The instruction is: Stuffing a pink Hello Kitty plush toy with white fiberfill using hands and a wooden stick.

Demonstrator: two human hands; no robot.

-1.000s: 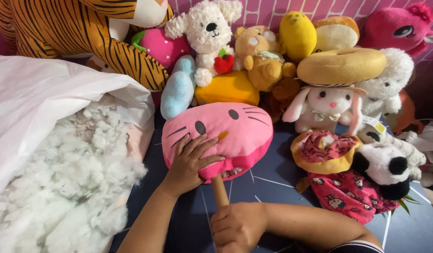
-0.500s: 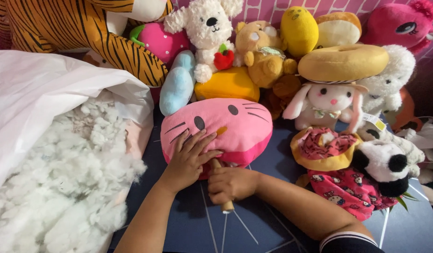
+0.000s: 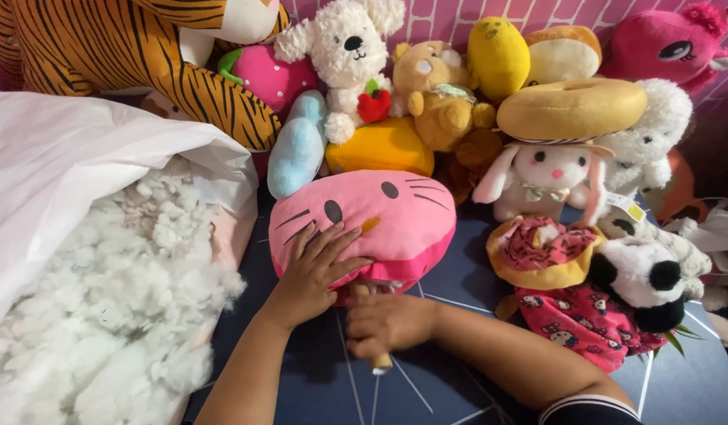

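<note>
A pink cat-face plush cushion (image 3: 388, 212) lies on the dark blue floor mat (image 3: 474, 267) in the middle of the head view. My left hand (image 3: 313, 271) rests flat on its lower left side, fingers spread. My right hand (image 3: 384, 323) is closed around a wooden stick (image 3: 380, 360), whose upper end goes into the underside of the cushion. Only the stick's bottom tip shows below my fist.
A large white bag (image 3: 73, 173) full of loose white stuffing (image 3: 104, 307) sits at the left. Many plush toys crowd the back and right: a tiger (image 3: 144, 55), a white bear (image 3: 344, 47), a white bunny (image 3: 545, 177), a panda (image 3: 639, 279).
My right hand has pushed the stick upward, further into the cushion's underside. My left hand stays pressed on the cushion.
</note>
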